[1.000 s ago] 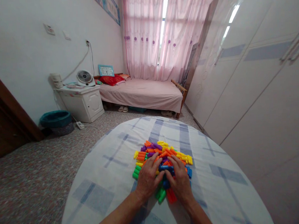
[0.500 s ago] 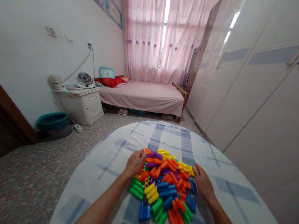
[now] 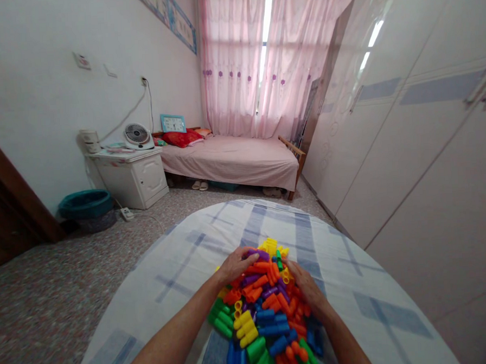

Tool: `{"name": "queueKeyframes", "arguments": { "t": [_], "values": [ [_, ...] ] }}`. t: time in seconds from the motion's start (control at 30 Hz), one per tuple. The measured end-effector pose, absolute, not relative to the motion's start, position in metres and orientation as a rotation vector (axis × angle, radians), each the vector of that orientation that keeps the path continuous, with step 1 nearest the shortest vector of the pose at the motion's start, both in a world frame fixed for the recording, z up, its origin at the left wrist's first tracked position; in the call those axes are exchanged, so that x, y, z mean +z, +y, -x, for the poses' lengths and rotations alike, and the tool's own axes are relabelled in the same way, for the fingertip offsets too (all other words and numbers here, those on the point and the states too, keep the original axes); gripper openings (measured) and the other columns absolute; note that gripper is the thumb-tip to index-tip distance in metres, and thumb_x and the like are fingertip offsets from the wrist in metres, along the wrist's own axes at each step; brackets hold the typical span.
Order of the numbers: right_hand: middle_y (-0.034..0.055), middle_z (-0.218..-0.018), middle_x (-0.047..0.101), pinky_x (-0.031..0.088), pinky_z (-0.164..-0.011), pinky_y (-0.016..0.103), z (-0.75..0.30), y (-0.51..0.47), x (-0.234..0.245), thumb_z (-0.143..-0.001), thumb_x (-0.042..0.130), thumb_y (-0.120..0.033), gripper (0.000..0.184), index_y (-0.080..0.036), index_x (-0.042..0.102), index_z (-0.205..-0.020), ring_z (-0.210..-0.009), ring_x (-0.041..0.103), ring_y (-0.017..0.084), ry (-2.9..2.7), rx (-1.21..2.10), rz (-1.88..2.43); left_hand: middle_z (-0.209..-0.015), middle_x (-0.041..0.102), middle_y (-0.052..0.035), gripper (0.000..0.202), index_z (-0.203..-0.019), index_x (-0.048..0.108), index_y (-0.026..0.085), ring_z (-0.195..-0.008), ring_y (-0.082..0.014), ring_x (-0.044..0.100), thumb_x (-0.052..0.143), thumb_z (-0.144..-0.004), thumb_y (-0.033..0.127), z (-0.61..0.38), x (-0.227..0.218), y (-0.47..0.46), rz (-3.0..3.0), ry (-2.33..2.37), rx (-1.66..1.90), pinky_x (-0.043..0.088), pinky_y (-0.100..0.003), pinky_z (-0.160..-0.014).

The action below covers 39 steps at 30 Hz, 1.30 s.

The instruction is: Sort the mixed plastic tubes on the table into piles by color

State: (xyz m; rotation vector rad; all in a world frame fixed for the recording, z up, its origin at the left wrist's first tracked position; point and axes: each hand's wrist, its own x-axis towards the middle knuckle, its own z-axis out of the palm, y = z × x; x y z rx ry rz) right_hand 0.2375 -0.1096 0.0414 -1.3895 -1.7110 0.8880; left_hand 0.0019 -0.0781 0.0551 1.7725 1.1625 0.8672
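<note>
A heap of colourful plastic tube pieces (image 3: 266,311), orange, blue, green, yellow and purple, lies on a round table covered with a white and blue checked cloth (image 3: 182,272). My left hand (image 3: 235,265) rests on the far left of the heap, fingers curved over orange and purple pieces. On the far right side my right hand (image 3: 308,287) presses its fingers into the pieces. The two hands cup the far end of the heap between them.
Beyond the table are a speckled floor, a bed with a pink cover (image 3: 233,158), a white bedside cabinet (image 3: 132,174) with a small fan (image 3: 137,136), and a teal basin (image 3: 85,204). White wardrobe doors (image 3: 407,141) line the right side.
My hands went from the middle of the heap out to its sides, then closed in on its far end. The pieces have been drawn nearer to me into a tighter heap.
</note>
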Motion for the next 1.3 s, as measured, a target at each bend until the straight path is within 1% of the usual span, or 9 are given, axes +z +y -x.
{"name": "queueKeyframes", "arguments": {
  "t": [0.13,0.3,0.5,0.6,0.67,0.77,1.03,1.13,1.3],
  "values": [
    [0.0098,-0.12,0.061,0.033,-0.104,0.041,-0.225,-0.12,0.057,-0.079,0.045,-0.061,0.057,-0.018,0.063,-0.111,-0.116,0.052,0.025,-1.571,1.01,1.346,-0.112,0.064,-0.0065,0.039,-0.108,0.065,0.018,-0.107,-0.0207,0.055,0.05,-0.084,0.044,-0.009,0.063,-0.096,-1.798,1.005,0.962,0.04,-0.033,-0.097],
    [0.0063,-0.122,0.059,0.035,-0.103,0.039,-0.219,-0.156,0.075,-0.083,0.052,-0.047,0.04,-0.024,0.061,-0.114,-0.116,0.051,0.023,-1.718,0.937,1.171,-0.121,0.058,-0.0054,0.03,-0.107,0.067,0.023,-0.113,-0.0196,0.051,0.058,-0.081,0.034,-0.01,0.08,-0.135,-1.97,0.902,0.953,0.037,-0.031,-0.102],
    [0.0043,-0.12,0.061,0.038,-0.101,0.037,-0.228,-0.185,0.086,-0.085,0.048,-0.045,0.034,-0.026,0.064,-0.108,-0.115,0.052,0.023,-1.783,0.88,1.181,-0.114,0.061,-0.0045,0.023,-0.079,0.073,0.021,-0.111,-0.0196,0.053,0.054,-0.084,0.033,0.008,0.091,-0.16,-2.016,0.792,0.928,0.036,-0.031,-0.101],
    [0.006,-0.122,0.059,0.038,-0.1,0.037,-0.239,-0.161,0.082,-0.088,0.038,-0.047,0.042,-0.023,0.061,-0.113,-0.116,0.052,0.022,-1.693,0.713,1.366,-0.115,0.061,-0.0055,0.032,-0.084,0.07,0.019,-0.109,-0.0183,0.054,0.043,-0.089,0.035,0.017,0.084,-0.142,-1.893,0.984,1.061,0.038,-0.03,-0.099],
    [0.0088,-0.123,0.059,0.039,-0.1,0.037,-0.247,-0.133,0.076,-0.089,0.031,-0.046,0.048,-0.019,0.059,-0.117,-0.115,0.052,0.022,-1.677,0.578,1.574,-0.111,0.062,-0.007,0.037,-0.095,0.067,0.018,-0.106,-0.0178,0.054,0.035,-0.091,0.036,0.02,0.075,-0.118,-1.871,1.263,1.108,0.04,-0.03,-0.096],
    [0.0117,-0.117,0.062,0.039,-0.097,0.04,-0.256,-0.09,0.065,-0.089,0.029,-0.043,0.048,-0.018,0.062,-0.113,-0.111,0.055,0.025,-1.765,0.5,1.74,-0.1,0.064,-0.0087,0.041,-0.096,0.064,0.015,-0.1,-0.0192,0.055,0.027,-0.091,0.033,0.018,0.061,-0.08,-2.0,1.609,0.867,0.041,-0.032,-0.091],
    [0.0105,-0.122,0.06,0.034,-0.097,0.038,-0.233,-0.027,0.044,-0.08,0.051,-0.031,0.036,-0.023,0.063,-0.113,-0.111,0.053,0.026,-1.996,0.623,1.666,-0.076,0.063,-0.0051,0.036,-0.079,0.061,0.019,-0.08,-0.0185,0.057,0.03,-0.092,0.033,-0.03,0.049,-0.02,-2.176,1.444,0.519,0.043,-0.029,-0.077],
    [0.0086,-0.121,0.061,0.035,-0.095,0.035,-0.218,-0.02,0.038,-0.08,0.051,-0.037,0.036,-0.024,0.062,-0.112,-0.111,0.053,0.024,-1.99,0.698,1.631,-0.078,0.063,-0.0054,0.034,-0.081,0.059,0.019,-0.082,-0.0189,0.058,0.03,-0.092,0.031,-0.047,0.047,-0.012,-2.174,1.367,0.473,0.043,-0.029,-0.078],
    [0.0073,-0.106,0.066,0.04,-0.088,0.032,-0.204,-0.027,0.039,-0.088,0.026,-0.054,0.054,-0.018,0.063,-0.106,-0.098,0.058,0.02,-1.84,0.836,1.558,-0.094,0.065,-0.0065,0.039,-0.093,0.057,0.017,-0.091,-0.0162,0.058,0.019,-0.094,0.027,-0.056,0.052,-0.019,-2.139,1.21,0.5,0.044,-0.026,-0.083]
  ]
}}
